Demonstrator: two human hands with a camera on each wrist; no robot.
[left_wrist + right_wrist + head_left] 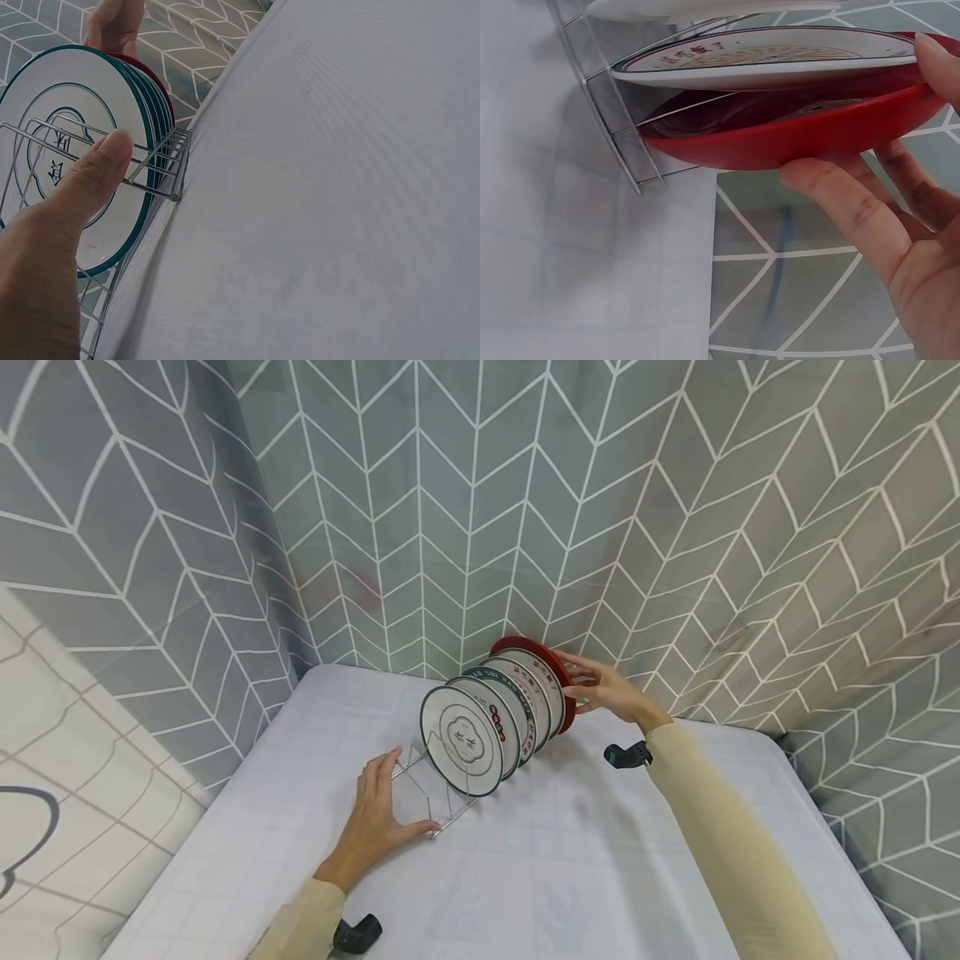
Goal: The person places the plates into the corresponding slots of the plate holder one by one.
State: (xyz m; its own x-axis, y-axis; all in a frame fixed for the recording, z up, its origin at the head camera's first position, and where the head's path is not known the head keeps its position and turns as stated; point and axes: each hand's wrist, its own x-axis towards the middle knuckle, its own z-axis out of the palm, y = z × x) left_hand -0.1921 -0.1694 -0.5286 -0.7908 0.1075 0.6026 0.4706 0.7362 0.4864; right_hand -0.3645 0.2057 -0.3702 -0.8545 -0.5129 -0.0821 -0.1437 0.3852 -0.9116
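A wire dish rack point(178, 142) holds several plates standing on edge in a row. Nearest my left hand is a white plate point(444, 718) with a dark rim and characters at its centre. My left hand point(372, 818) spans the rack's near end and grips it, thumb on one side and fingers on the other. At the far end of the row leans a red plate point(780, 146). My right hand point(606, 689) holds it by the edge, thumb at the rim and fingers against its underside. Beside it stands a white plate point(780, 71) with red characters.
The rack stands on a table point(525, 877) covered in white cloth. Just behind it hangs a grey-green curtain point(420, 543) with white chevron lines. Dark wrist devices point(626, 755) sit by both sleeves.
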